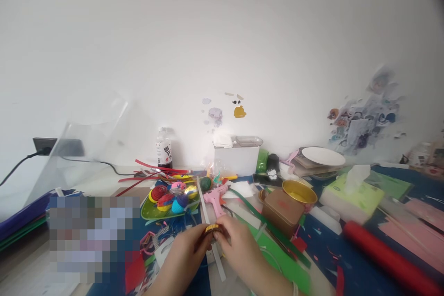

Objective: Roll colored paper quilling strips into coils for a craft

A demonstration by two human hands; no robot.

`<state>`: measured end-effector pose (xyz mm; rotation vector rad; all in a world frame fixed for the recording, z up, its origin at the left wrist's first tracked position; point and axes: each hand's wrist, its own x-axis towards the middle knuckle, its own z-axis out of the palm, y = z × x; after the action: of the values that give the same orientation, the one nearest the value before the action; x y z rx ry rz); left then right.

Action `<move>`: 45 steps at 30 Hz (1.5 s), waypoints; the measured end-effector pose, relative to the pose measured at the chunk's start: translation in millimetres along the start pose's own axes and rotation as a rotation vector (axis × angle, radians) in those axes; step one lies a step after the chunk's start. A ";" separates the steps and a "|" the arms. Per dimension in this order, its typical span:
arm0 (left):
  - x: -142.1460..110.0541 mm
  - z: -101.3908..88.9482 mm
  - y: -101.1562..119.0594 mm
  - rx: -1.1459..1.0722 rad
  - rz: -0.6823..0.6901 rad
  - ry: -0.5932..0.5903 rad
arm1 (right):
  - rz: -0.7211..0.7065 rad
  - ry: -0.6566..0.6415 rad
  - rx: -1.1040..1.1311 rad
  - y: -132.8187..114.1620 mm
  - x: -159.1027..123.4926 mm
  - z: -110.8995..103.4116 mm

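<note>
My left hand (183, 252) and my right hand (239, 247) meet low in the middle of the head view, above a cluttered craft table. Both pinch a small yellow-orange coiled paper ring (212, 229) between their fingertips, the left from the left side, the right from the right. Just behind the ring lies a pink glue gun (215, 196). A long white strip (211, 231) runs under the hands towards me. To the left, a green tray (152, 212) holds several colourful coiled paper shapes.
A brown box (282, 212) and a gold tin (299, 192) sit to the right of my hands, then a tissue pack (352, 196) and a red roll (385, 259). A bottle (164, 148), white box (236, 157), plates and paper strips stand by the wall.
</note>
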<state>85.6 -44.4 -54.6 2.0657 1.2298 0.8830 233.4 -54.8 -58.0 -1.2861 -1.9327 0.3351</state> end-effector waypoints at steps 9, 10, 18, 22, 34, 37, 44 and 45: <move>-3.5 0.4 -7.1 0.259 0.097 0.004 | -0.256 -0.028 -0.285 12.1 -2.9 2.1; -3.8 0.6 -7.9 0.259 0.109 0.011 | -0.251 -0.026 -0.279 12.5 -3.0 1.7; -5.7 0.8 -7.6 0.278 0.136 0.051 | -0.220 -0.022 -0.264 13.2 -3.9 4.2; -5.4 -0.2 -4.9 0.242 0.117 0.047 | -0.218 0.010 -0.251 11.5 -3.4 3.9; -4.6 -0.4 1.5 0.191 0.030 0.005 | -0.117 0.005 -0.245 4.7 -1.5 2.2; -4.9 -0.3 -0.4 0.187 0.043 0.006 | -0.122 0.007 -0.265 3.6 -2.2 2.1; -6.1 -1.4 1.9 0.241 0.040 -0.019 | -0.214 0.000 -0.349 10.9 -4.0 6.0; -6.1 -1.6 2.4 0.242 0.043 -0.022 | -0.218 0.002 -0.353 11.8 -4.2 6.4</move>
<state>83.5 -50.7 -53.3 2.2924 1.3412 0.7594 237.4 -51.9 -71.2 -1.2713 -2.1720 -0.1235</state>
